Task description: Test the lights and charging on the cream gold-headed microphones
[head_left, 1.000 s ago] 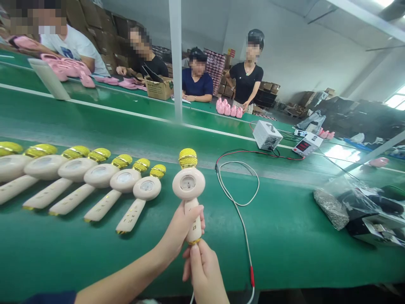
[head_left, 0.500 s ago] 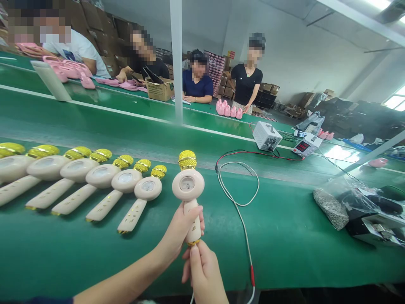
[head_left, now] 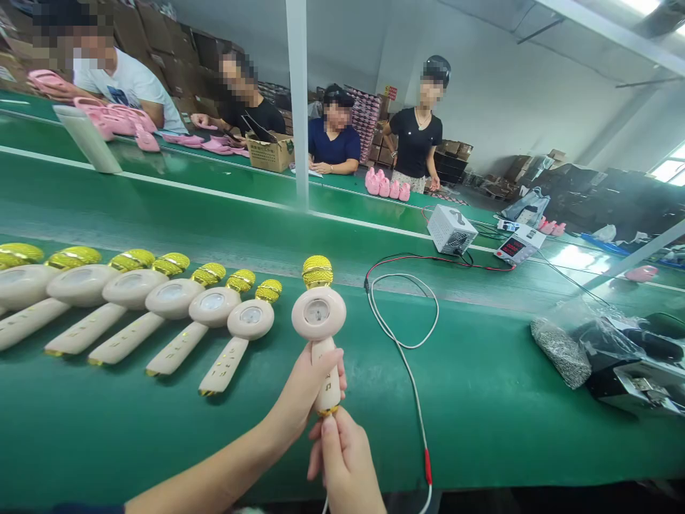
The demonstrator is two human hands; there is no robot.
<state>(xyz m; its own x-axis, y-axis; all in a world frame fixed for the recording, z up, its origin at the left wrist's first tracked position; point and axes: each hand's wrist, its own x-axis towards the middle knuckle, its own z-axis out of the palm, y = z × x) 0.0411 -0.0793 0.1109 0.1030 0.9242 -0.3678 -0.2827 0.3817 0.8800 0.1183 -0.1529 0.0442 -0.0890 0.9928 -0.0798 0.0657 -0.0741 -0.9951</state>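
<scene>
We find our left hand (head_left: 302, 389) gripping the handle of a pale pink karaoke microphone (head_left: 318, 313), held above the green tabletop (head_left: 481, 428), our right hand (head_left: 342, 457) closed at its base, beside a row of matching microphones (head_left: 211, 303).

Factory workshop, green conveyor belt (head_left: 160, 203), row of karaoke microphones (head_left: 174, 298), stacked cartons (head_left: 165, 46)

Held karaoke microphone (head_left: 319, 314): pale cream-pink body, gold mesh head (head_left: 317, 271) with a crosswise band. To its left, a row of microphones (head_left: 172, 298) repeats the cream-and-gold colouring. Beneath it, a deep green conveyor belt (head_left: 481, 421); beyond it, a white stripe (head_left: 160, 180) and bright pink items (head_left: 385, 185). To its right, a white cable (head_left: 402, 348) and a red wire (head_left: 439, 258).
</scene>
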